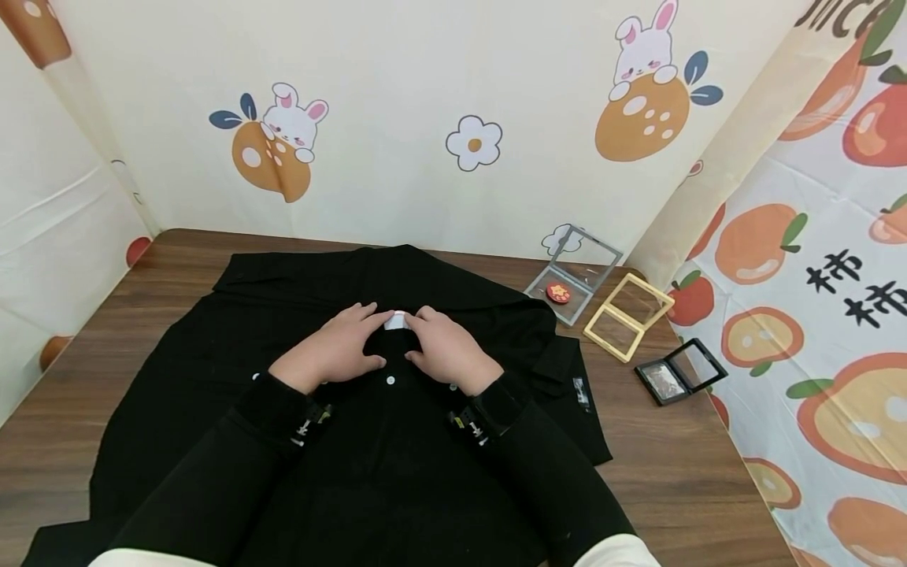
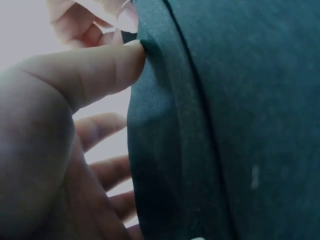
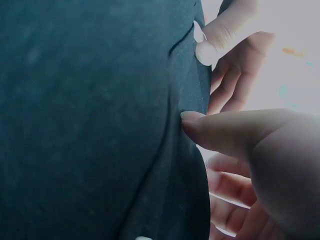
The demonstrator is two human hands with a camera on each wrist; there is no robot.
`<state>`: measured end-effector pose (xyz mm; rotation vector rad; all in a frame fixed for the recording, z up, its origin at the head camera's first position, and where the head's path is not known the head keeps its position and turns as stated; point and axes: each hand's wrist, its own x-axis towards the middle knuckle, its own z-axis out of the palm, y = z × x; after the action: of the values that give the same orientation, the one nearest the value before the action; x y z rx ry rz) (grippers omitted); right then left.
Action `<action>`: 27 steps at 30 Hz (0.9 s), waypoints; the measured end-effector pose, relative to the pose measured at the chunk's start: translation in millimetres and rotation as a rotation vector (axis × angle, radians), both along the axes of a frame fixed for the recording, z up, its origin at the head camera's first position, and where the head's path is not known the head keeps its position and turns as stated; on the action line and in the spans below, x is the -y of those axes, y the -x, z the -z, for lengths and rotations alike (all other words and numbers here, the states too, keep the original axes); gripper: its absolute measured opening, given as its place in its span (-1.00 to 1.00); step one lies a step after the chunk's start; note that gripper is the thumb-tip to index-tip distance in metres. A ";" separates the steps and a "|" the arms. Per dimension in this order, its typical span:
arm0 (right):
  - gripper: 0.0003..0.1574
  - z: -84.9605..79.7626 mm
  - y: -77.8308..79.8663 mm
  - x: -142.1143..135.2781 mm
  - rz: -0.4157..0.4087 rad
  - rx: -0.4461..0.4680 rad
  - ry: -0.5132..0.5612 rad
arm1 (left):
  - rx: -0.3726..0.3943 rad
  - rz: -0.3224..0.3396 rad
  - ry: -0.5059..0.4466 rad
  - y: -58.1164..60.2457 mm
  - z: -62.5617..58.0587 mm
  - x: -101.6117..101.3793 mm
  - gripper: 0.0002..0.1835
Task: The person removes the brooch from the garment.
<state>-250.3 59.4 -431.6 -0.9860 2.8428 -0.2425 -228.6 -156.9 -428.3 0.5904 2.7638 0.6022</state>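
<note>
A black button shirt [image 1: 397, 472] is spread over the table, its collar toward the far side. My left hand [image 1: 340, 346] and right hand [image 1: 449, 346] pinch the collar from either side of a small white label [image 1: 396, 320]. Just below lies a white button [image 1: 390, 380]. In the left wrist view, the left thumb [image 2: 110, 70] presses on the collar fabric [image 2: 160, 135] while the fingers pass behind its edge. The right wrist view has the right thumb [image 3: 220, 130] on the cloth likewise, fingers partly hidden behind it.
At the right of the wooden table [image 1: 680, 480] stand a grey clear-lidded case [image 1: 597, 254] with a red round piece [image 1: 558, 293] in it, a yellow-framed case [image 1: 606, 340] and a black case [image 1: 657, 391], all with raised lids. Printed cloth walls [image 1: 397, 173] border the table.
</note>
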 end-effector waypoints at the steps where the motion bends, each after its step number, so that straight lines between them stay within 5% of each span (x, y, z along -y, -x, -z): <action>1: -0.19 -0.1 0.0 0.0 0.001 0.005 0.004 | 0.004 0.000 0.002 0.2 -0.1 0.3 -0.16; 15: -0.24 7.9 8.4 -2.8 0.032 0.137 0.091 | 0.030 0.015 0.045 3.2 6.9 3.7 -0.21; 27: -0.25 11.0 9.5 -3.5 0.029 0.137 0.109 | 0.010 0.021 0.052 1.5 6.2 3.9 -0.22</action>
<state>-259.8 62.9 -442.6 -0.9104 2.7458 -0.4534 -230.1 -160.8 -434.5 0.6018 2.7510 0.5264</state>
